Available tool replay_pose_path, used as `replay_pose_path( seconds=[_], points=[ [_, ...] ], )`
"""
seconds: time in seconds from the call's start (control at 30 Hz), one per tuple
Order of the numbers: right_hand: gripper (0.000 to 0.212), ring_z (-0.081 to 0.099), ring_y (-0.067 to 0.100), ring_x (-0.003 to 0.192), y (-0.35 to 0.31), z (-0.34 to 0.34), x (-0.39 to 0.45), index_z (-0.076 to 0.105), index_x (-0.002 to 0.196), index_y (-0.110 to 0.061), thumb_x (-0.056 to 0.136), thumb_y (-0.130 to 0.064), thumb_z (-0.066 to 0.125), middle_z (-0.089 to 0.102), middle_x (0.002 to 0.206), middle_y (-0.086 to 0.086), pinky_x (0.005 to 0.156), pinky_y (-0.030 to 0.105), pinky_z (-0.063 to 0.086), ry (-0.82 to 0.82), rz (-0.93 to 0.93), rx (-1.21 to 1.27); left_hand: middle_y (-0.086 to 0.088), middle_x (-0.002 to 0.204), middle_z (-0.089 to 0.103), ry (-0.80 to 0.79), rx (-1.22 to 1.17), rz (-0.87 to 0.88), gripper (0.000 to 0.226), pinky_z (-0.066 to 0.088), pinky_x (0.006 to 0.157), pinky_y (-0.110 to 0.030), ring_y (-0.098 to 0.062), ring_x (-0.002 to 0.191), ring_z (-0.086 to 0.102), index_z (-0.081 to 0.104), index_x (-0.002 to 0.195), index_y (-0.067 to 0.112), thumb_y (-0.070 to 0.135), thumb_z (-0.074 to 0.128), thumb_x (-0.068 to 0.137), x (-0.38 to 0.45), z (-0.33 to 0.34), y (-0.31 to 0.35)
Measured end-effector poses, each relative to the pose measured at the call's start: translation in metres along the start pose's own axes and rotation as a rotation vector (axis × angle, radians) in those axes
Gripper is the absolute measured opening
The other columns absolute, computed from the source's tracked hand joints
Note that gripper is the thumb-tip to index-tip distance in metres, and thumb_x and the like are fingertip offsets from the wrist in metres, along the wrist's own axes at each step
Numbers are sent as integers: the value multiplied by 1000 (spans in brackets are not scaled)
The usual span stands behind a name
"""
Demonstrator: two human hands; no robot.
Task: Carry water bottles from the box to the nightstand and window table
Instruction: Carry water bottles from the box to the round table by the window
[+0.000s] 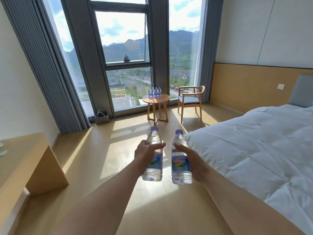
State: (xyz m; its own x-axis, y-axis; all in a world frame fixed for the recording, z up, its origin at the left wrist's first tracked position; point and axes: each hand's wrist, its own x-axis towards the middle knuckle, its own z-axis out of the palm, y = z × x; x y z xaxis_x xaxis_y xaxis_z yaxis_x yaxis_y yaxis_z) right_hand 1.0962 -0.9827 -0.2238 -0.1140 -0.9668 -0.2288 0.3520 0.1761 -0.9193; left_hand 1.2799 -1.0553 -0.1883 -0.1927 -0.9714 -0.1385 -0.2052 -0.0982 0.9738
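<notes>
Left hand [145, 154] grips one bottle [153, 165], right hand [194, 164] grips another bottle [180, 165], both upright, round table [155, 98] ahead.

No wording I could read.
The blue labels on the bottle in my left hand [153, 160] and the one in my right [180, 162] showed only blurred colour.

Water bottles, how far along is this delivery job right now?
Done: four bottles already stand on the round window table. In hand: the left hand grips one bottle and the right hand grips another, both upright and held out toward that table. Left: setting these two down. The nightstand and the box are out of view, so their share cannot be judged.
</notes>
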Motion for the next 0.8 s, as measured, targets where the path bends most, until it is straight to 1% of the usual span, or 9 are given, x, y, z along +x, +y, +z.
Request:
replay_pose_path(
  seconds=[0.17, 0.27, 0.3, 0.4, 0.47, 0.53, 0.63, 0.73, 0.8],
  points=[
    [72, 68, 49, 111, -31, -4, 87, 58, 136, -5, 82, -47, 81, 68, 126, 28, 102, 60, 52, 25, -4, 16, -8, 103, 70, -15, 9, 2, 69, 53, 68, -34, -29, 90, 71, 60, 110, 20, 56, 86, 56, 95, 0, 16],
    [70, 66, 46, 108, -44, -9, 141, 56, 137, -4, 84, -45, 78, 68, 121, 26, 108, 61, 46, 31, -1, 30, -6, 103, 69, -17, 25, 3, 70, 51, 66, -32, -25, 86, 71, 59, 115, 20, 55, 86, 61, 153, 9, 15],
    [70, 66, 44, 106, -47, -12, 160, 56, 136, -4, 84, -45, 78, 67, 118, 24, 107, 59, 47, 20, -1, 34, -5, 103, 69, -13, 32, 4, 70, 50, 65, -30, -24, 86, 70, 58, 115, 21, 55, 86, 61, 173, 13, 14],
    [61, 71, 40, 97, -58, -29, 227, 59, 128, -7, 84, -45, 77, 70, 112, 22, 95, 51, 56, -20, 16, 23, -3, 101, 68, -2, 30, -5, 64, 48, 63, -29, -23, 86, 70, 58, 111, 24, 56, 86, 63, 241, 28, 9],
    [61, 72, 42, 100, -69, -43, 274, 60, 127, -7, 84, -46, 78, 72, 115, 24, 96, 53, 56, -14, 24, 3, -3, 101, 68, 2, 41, -10, 63, 48, 62, -29, -23, 85, 70, 57, 107, 26, 59, 85, 60, 286, 41, 12],
    [65, 71, 45, 108, -85, -58, 324, 58, 133, -7, 85, -47, 77, 71, 123, 24, 102, 57, 53, -16, 18, -30, -4, 103, 67, 12, 51, -13, 72, 49, 63, -30, -25, 88, 69, 57, 108, 25, 64, 82, 54, 334, 54, 21],
    [63, 70, 46, 110, -117, -79, 398, 59, 134, -9, 86, -47, 76, 71, 123, 23, 101, 55, 54, -22, 18, -59, -7, 108, 66, 38, 47, -16, 83, 51, 69, -34, -28, 95, 68, 58, 112, 22, 69, 81, 48, 406, 70, 42],
    [62, 71, 44, 106, -148, -98, 464, 61, 132, -9, 86, -48, 75, 72, 121, 23, 95, 51, 57, -17, 40, -75, -8, 108, 69, 43, 5, -29, 77, 59, 79, -42, -30, 97, 70, 60, 110, 24, 69, 83, 52, 471, 84, 58],
    [63, 71, 44, 107, -164, -106, 501, 60, 132, -9, 86, -50, 75, 72, 121, 24, 97, 52, 57, -13, 53, -77, -9, 108, 71, 34, -10, -44, 76, 60, 85, -47, -31, 97, 71, 61, 110, 23, 69, 83, 54, 508, 91, 65]
  ],
)
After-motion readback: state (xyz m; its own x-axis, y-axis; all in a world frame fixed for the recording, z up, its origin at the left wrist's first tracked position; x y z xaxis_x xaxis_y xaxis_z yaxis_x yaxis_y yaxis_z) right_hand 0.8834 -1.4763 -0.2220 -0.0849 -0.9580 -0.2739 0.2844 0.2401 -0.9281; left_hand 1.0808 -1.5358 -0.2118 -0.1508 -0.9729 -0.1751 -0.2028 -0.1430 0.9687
